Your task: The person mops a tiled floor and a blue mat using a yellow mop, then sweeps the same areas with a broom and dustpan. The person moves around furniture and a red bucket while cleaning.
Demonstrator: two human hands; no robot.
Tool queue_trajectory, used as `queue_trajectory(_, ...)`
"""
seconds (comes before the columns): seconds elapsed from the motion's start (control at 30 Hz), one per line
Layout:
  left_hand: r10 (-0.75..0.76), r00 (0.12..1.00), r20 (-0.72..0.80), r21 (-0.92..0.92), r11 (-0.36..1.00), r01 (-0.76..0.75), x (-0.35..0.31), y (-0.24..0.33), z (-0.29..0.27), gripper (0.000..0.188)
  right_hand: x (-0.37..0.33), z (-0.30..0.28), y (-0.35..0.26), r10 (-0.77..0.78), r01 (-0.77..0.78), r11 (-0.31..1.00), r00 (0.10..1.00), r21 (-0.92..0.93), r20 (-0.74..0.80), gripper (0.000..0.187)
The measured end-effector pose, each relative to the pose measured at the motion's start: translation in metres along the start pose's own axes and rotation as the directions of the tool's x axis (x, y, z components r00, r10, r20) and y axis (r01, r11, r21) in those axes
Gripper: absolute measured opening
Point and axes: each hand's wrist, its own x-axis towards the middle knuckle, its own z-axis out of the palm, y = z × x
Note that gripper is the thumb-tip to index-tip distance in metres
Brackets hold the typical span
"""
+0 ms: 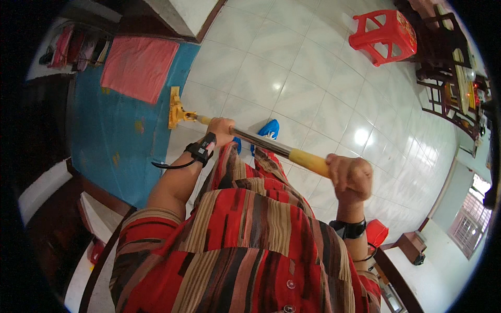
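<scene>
A mop with a metal pole (261, 142) and yellow grip (309, 162) slants across in front of me. My left hand (221, 130) is wrapped round the pole close to its lower, yellow end. Farther right, my right hand (350, 176) closes round the upper end of the yellow grip. The yellow mop head (176, 108) is at the far end of the pole, on the left, beside the edge of a blue floor mat (120, 161). Whether the head presses on the floor cannot be made out.
A pink cloth (138, 65) lies on the blue mat. Glossy white tiles (313, 99) stretch ahead and right. A red plastic stool (386, 36) stands far right, by dark wooden chairs (443, 94). Blue shoe covers (269, 129) show on my feet. A wall corner (193, 18) juts in at the top.
</scene>
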Motion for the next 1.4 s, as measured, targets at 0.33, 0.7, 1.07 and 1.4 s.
queue_trajectory(0.33, 0.389, 0.906, 0.164, -0.119, 0.92, -0.374, 0.013, 0.142, 0.059, 0.014, -0.111, 0.027, -0.104, -0.277, 0.209, 0.956, 0.871, -0.204, -0.405, 0.027)
queue_trajectory(0.7, 0.567, 0.76, 0.317, -0.067, 0.813, -0.579, 0.079, 0.22, 0.058, 0.011, -0.14, -0.01, -0.136, -0.507, 0.424, 0.843, 0.831, -0.332, -0.226, 0.025)
queue_trajectory(1.07, 0.262, 0.89, 0.374, 0.312, 0.868, -0.387, 0.192, 0.19, 0.098, 0.008, -0.107, -0.177, -0.064, -0.301, 0.22, 0.953, 0.764, -0.208, -0.57, 0.022)
queue_trajectory(1.4, 0.585, 0.623, 0.519, -0.157, 0.782, -0.603, 0.142, 0.43, 0.23, 0.008, -0.257, -0.206, -0.222, -0.464, 0.211, 0.869, 0.662, -0.447, -0.589, 0.026)
